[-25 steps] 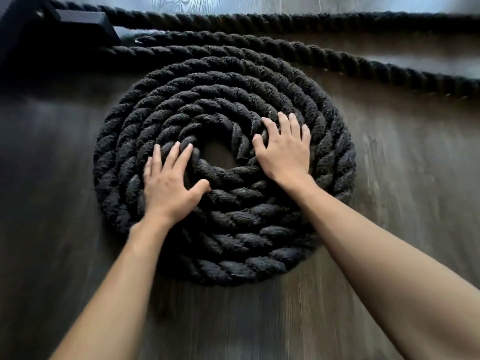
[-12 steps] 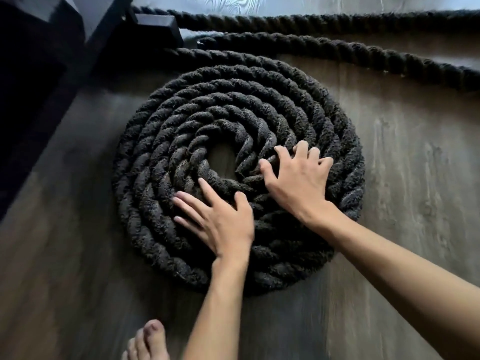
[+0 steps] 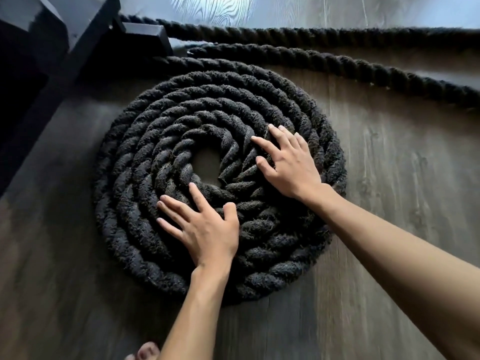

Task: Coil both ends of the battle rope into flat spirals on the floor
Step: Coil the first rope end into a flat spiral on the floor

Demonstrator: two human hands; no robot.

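Note:
A thick black battle rope lies wound into a flat spiral [image 3: 135, 157] of several turns on the wooden floor, with a small gap at its centre [image 3: 206, 165]. My left hand [image 3: 207, 229] rests flat on the lower inner turns, fingers spread. On the inner turns at the right lies my right hand [image 3: 288, 162], palm down, fingers apart. Neither hand grips the rope. From the spiral's top, the rope's loose length [image 3: 337, 63] runs off to the right. A second strand [image 3: 311, 35] lies behind it.
A dark frame with a black post base [image 3: 145, 35] stands at the upper left, close to the spiral's edge. My bare toes [image 3: 146, 352] show at the bottom edge. Grey wood floor [image 3: 402, 165] stretches to the right of the coil.
My left hand has shifted from the spiral's left side to its lower middle. My right hand slid slightly outward. The view moved left, bringing the dark frame and my toes into sight.

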